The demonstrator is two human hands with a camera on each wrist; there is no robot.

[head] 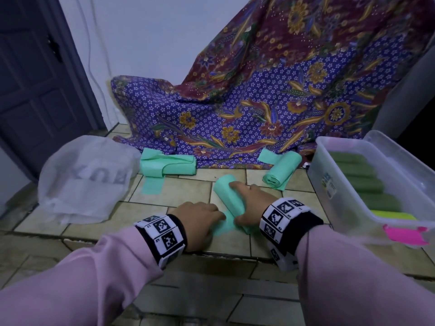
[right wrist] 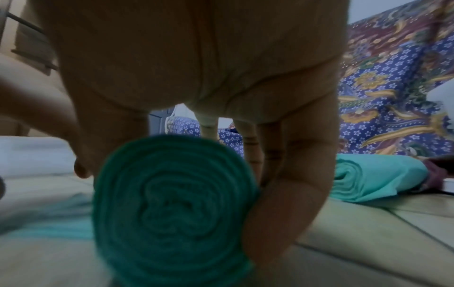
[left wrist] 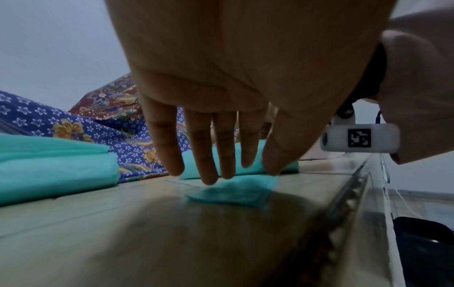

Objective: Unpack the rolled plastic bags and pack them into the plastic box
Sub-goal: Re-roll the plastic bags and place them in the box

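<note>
Teal plastic roll (head: 227, 196) on beige floor tiles (head: 179, 196), right hand (head: 253, 203) curled round it, left hand (head: 200, 217) flat, fingers straight, pressing its loose tail. Two more crinkly rolls (head: 168, 164) (head: 281, 170) beyond, by the batik cloth (head: 259, 114). Floppy clear bag (head: 87, 175) left. Clear plastic box (head: 341, 198) right, green rolls inside.

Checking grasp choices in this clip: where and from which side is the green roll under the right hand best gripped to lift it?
Grip the green roll around its middle, from above, as the right hand does. It lies on its side on the tiled floor, curved flank up. Its loose tail, under the left hand, would likely unwind if pulled.
</note>
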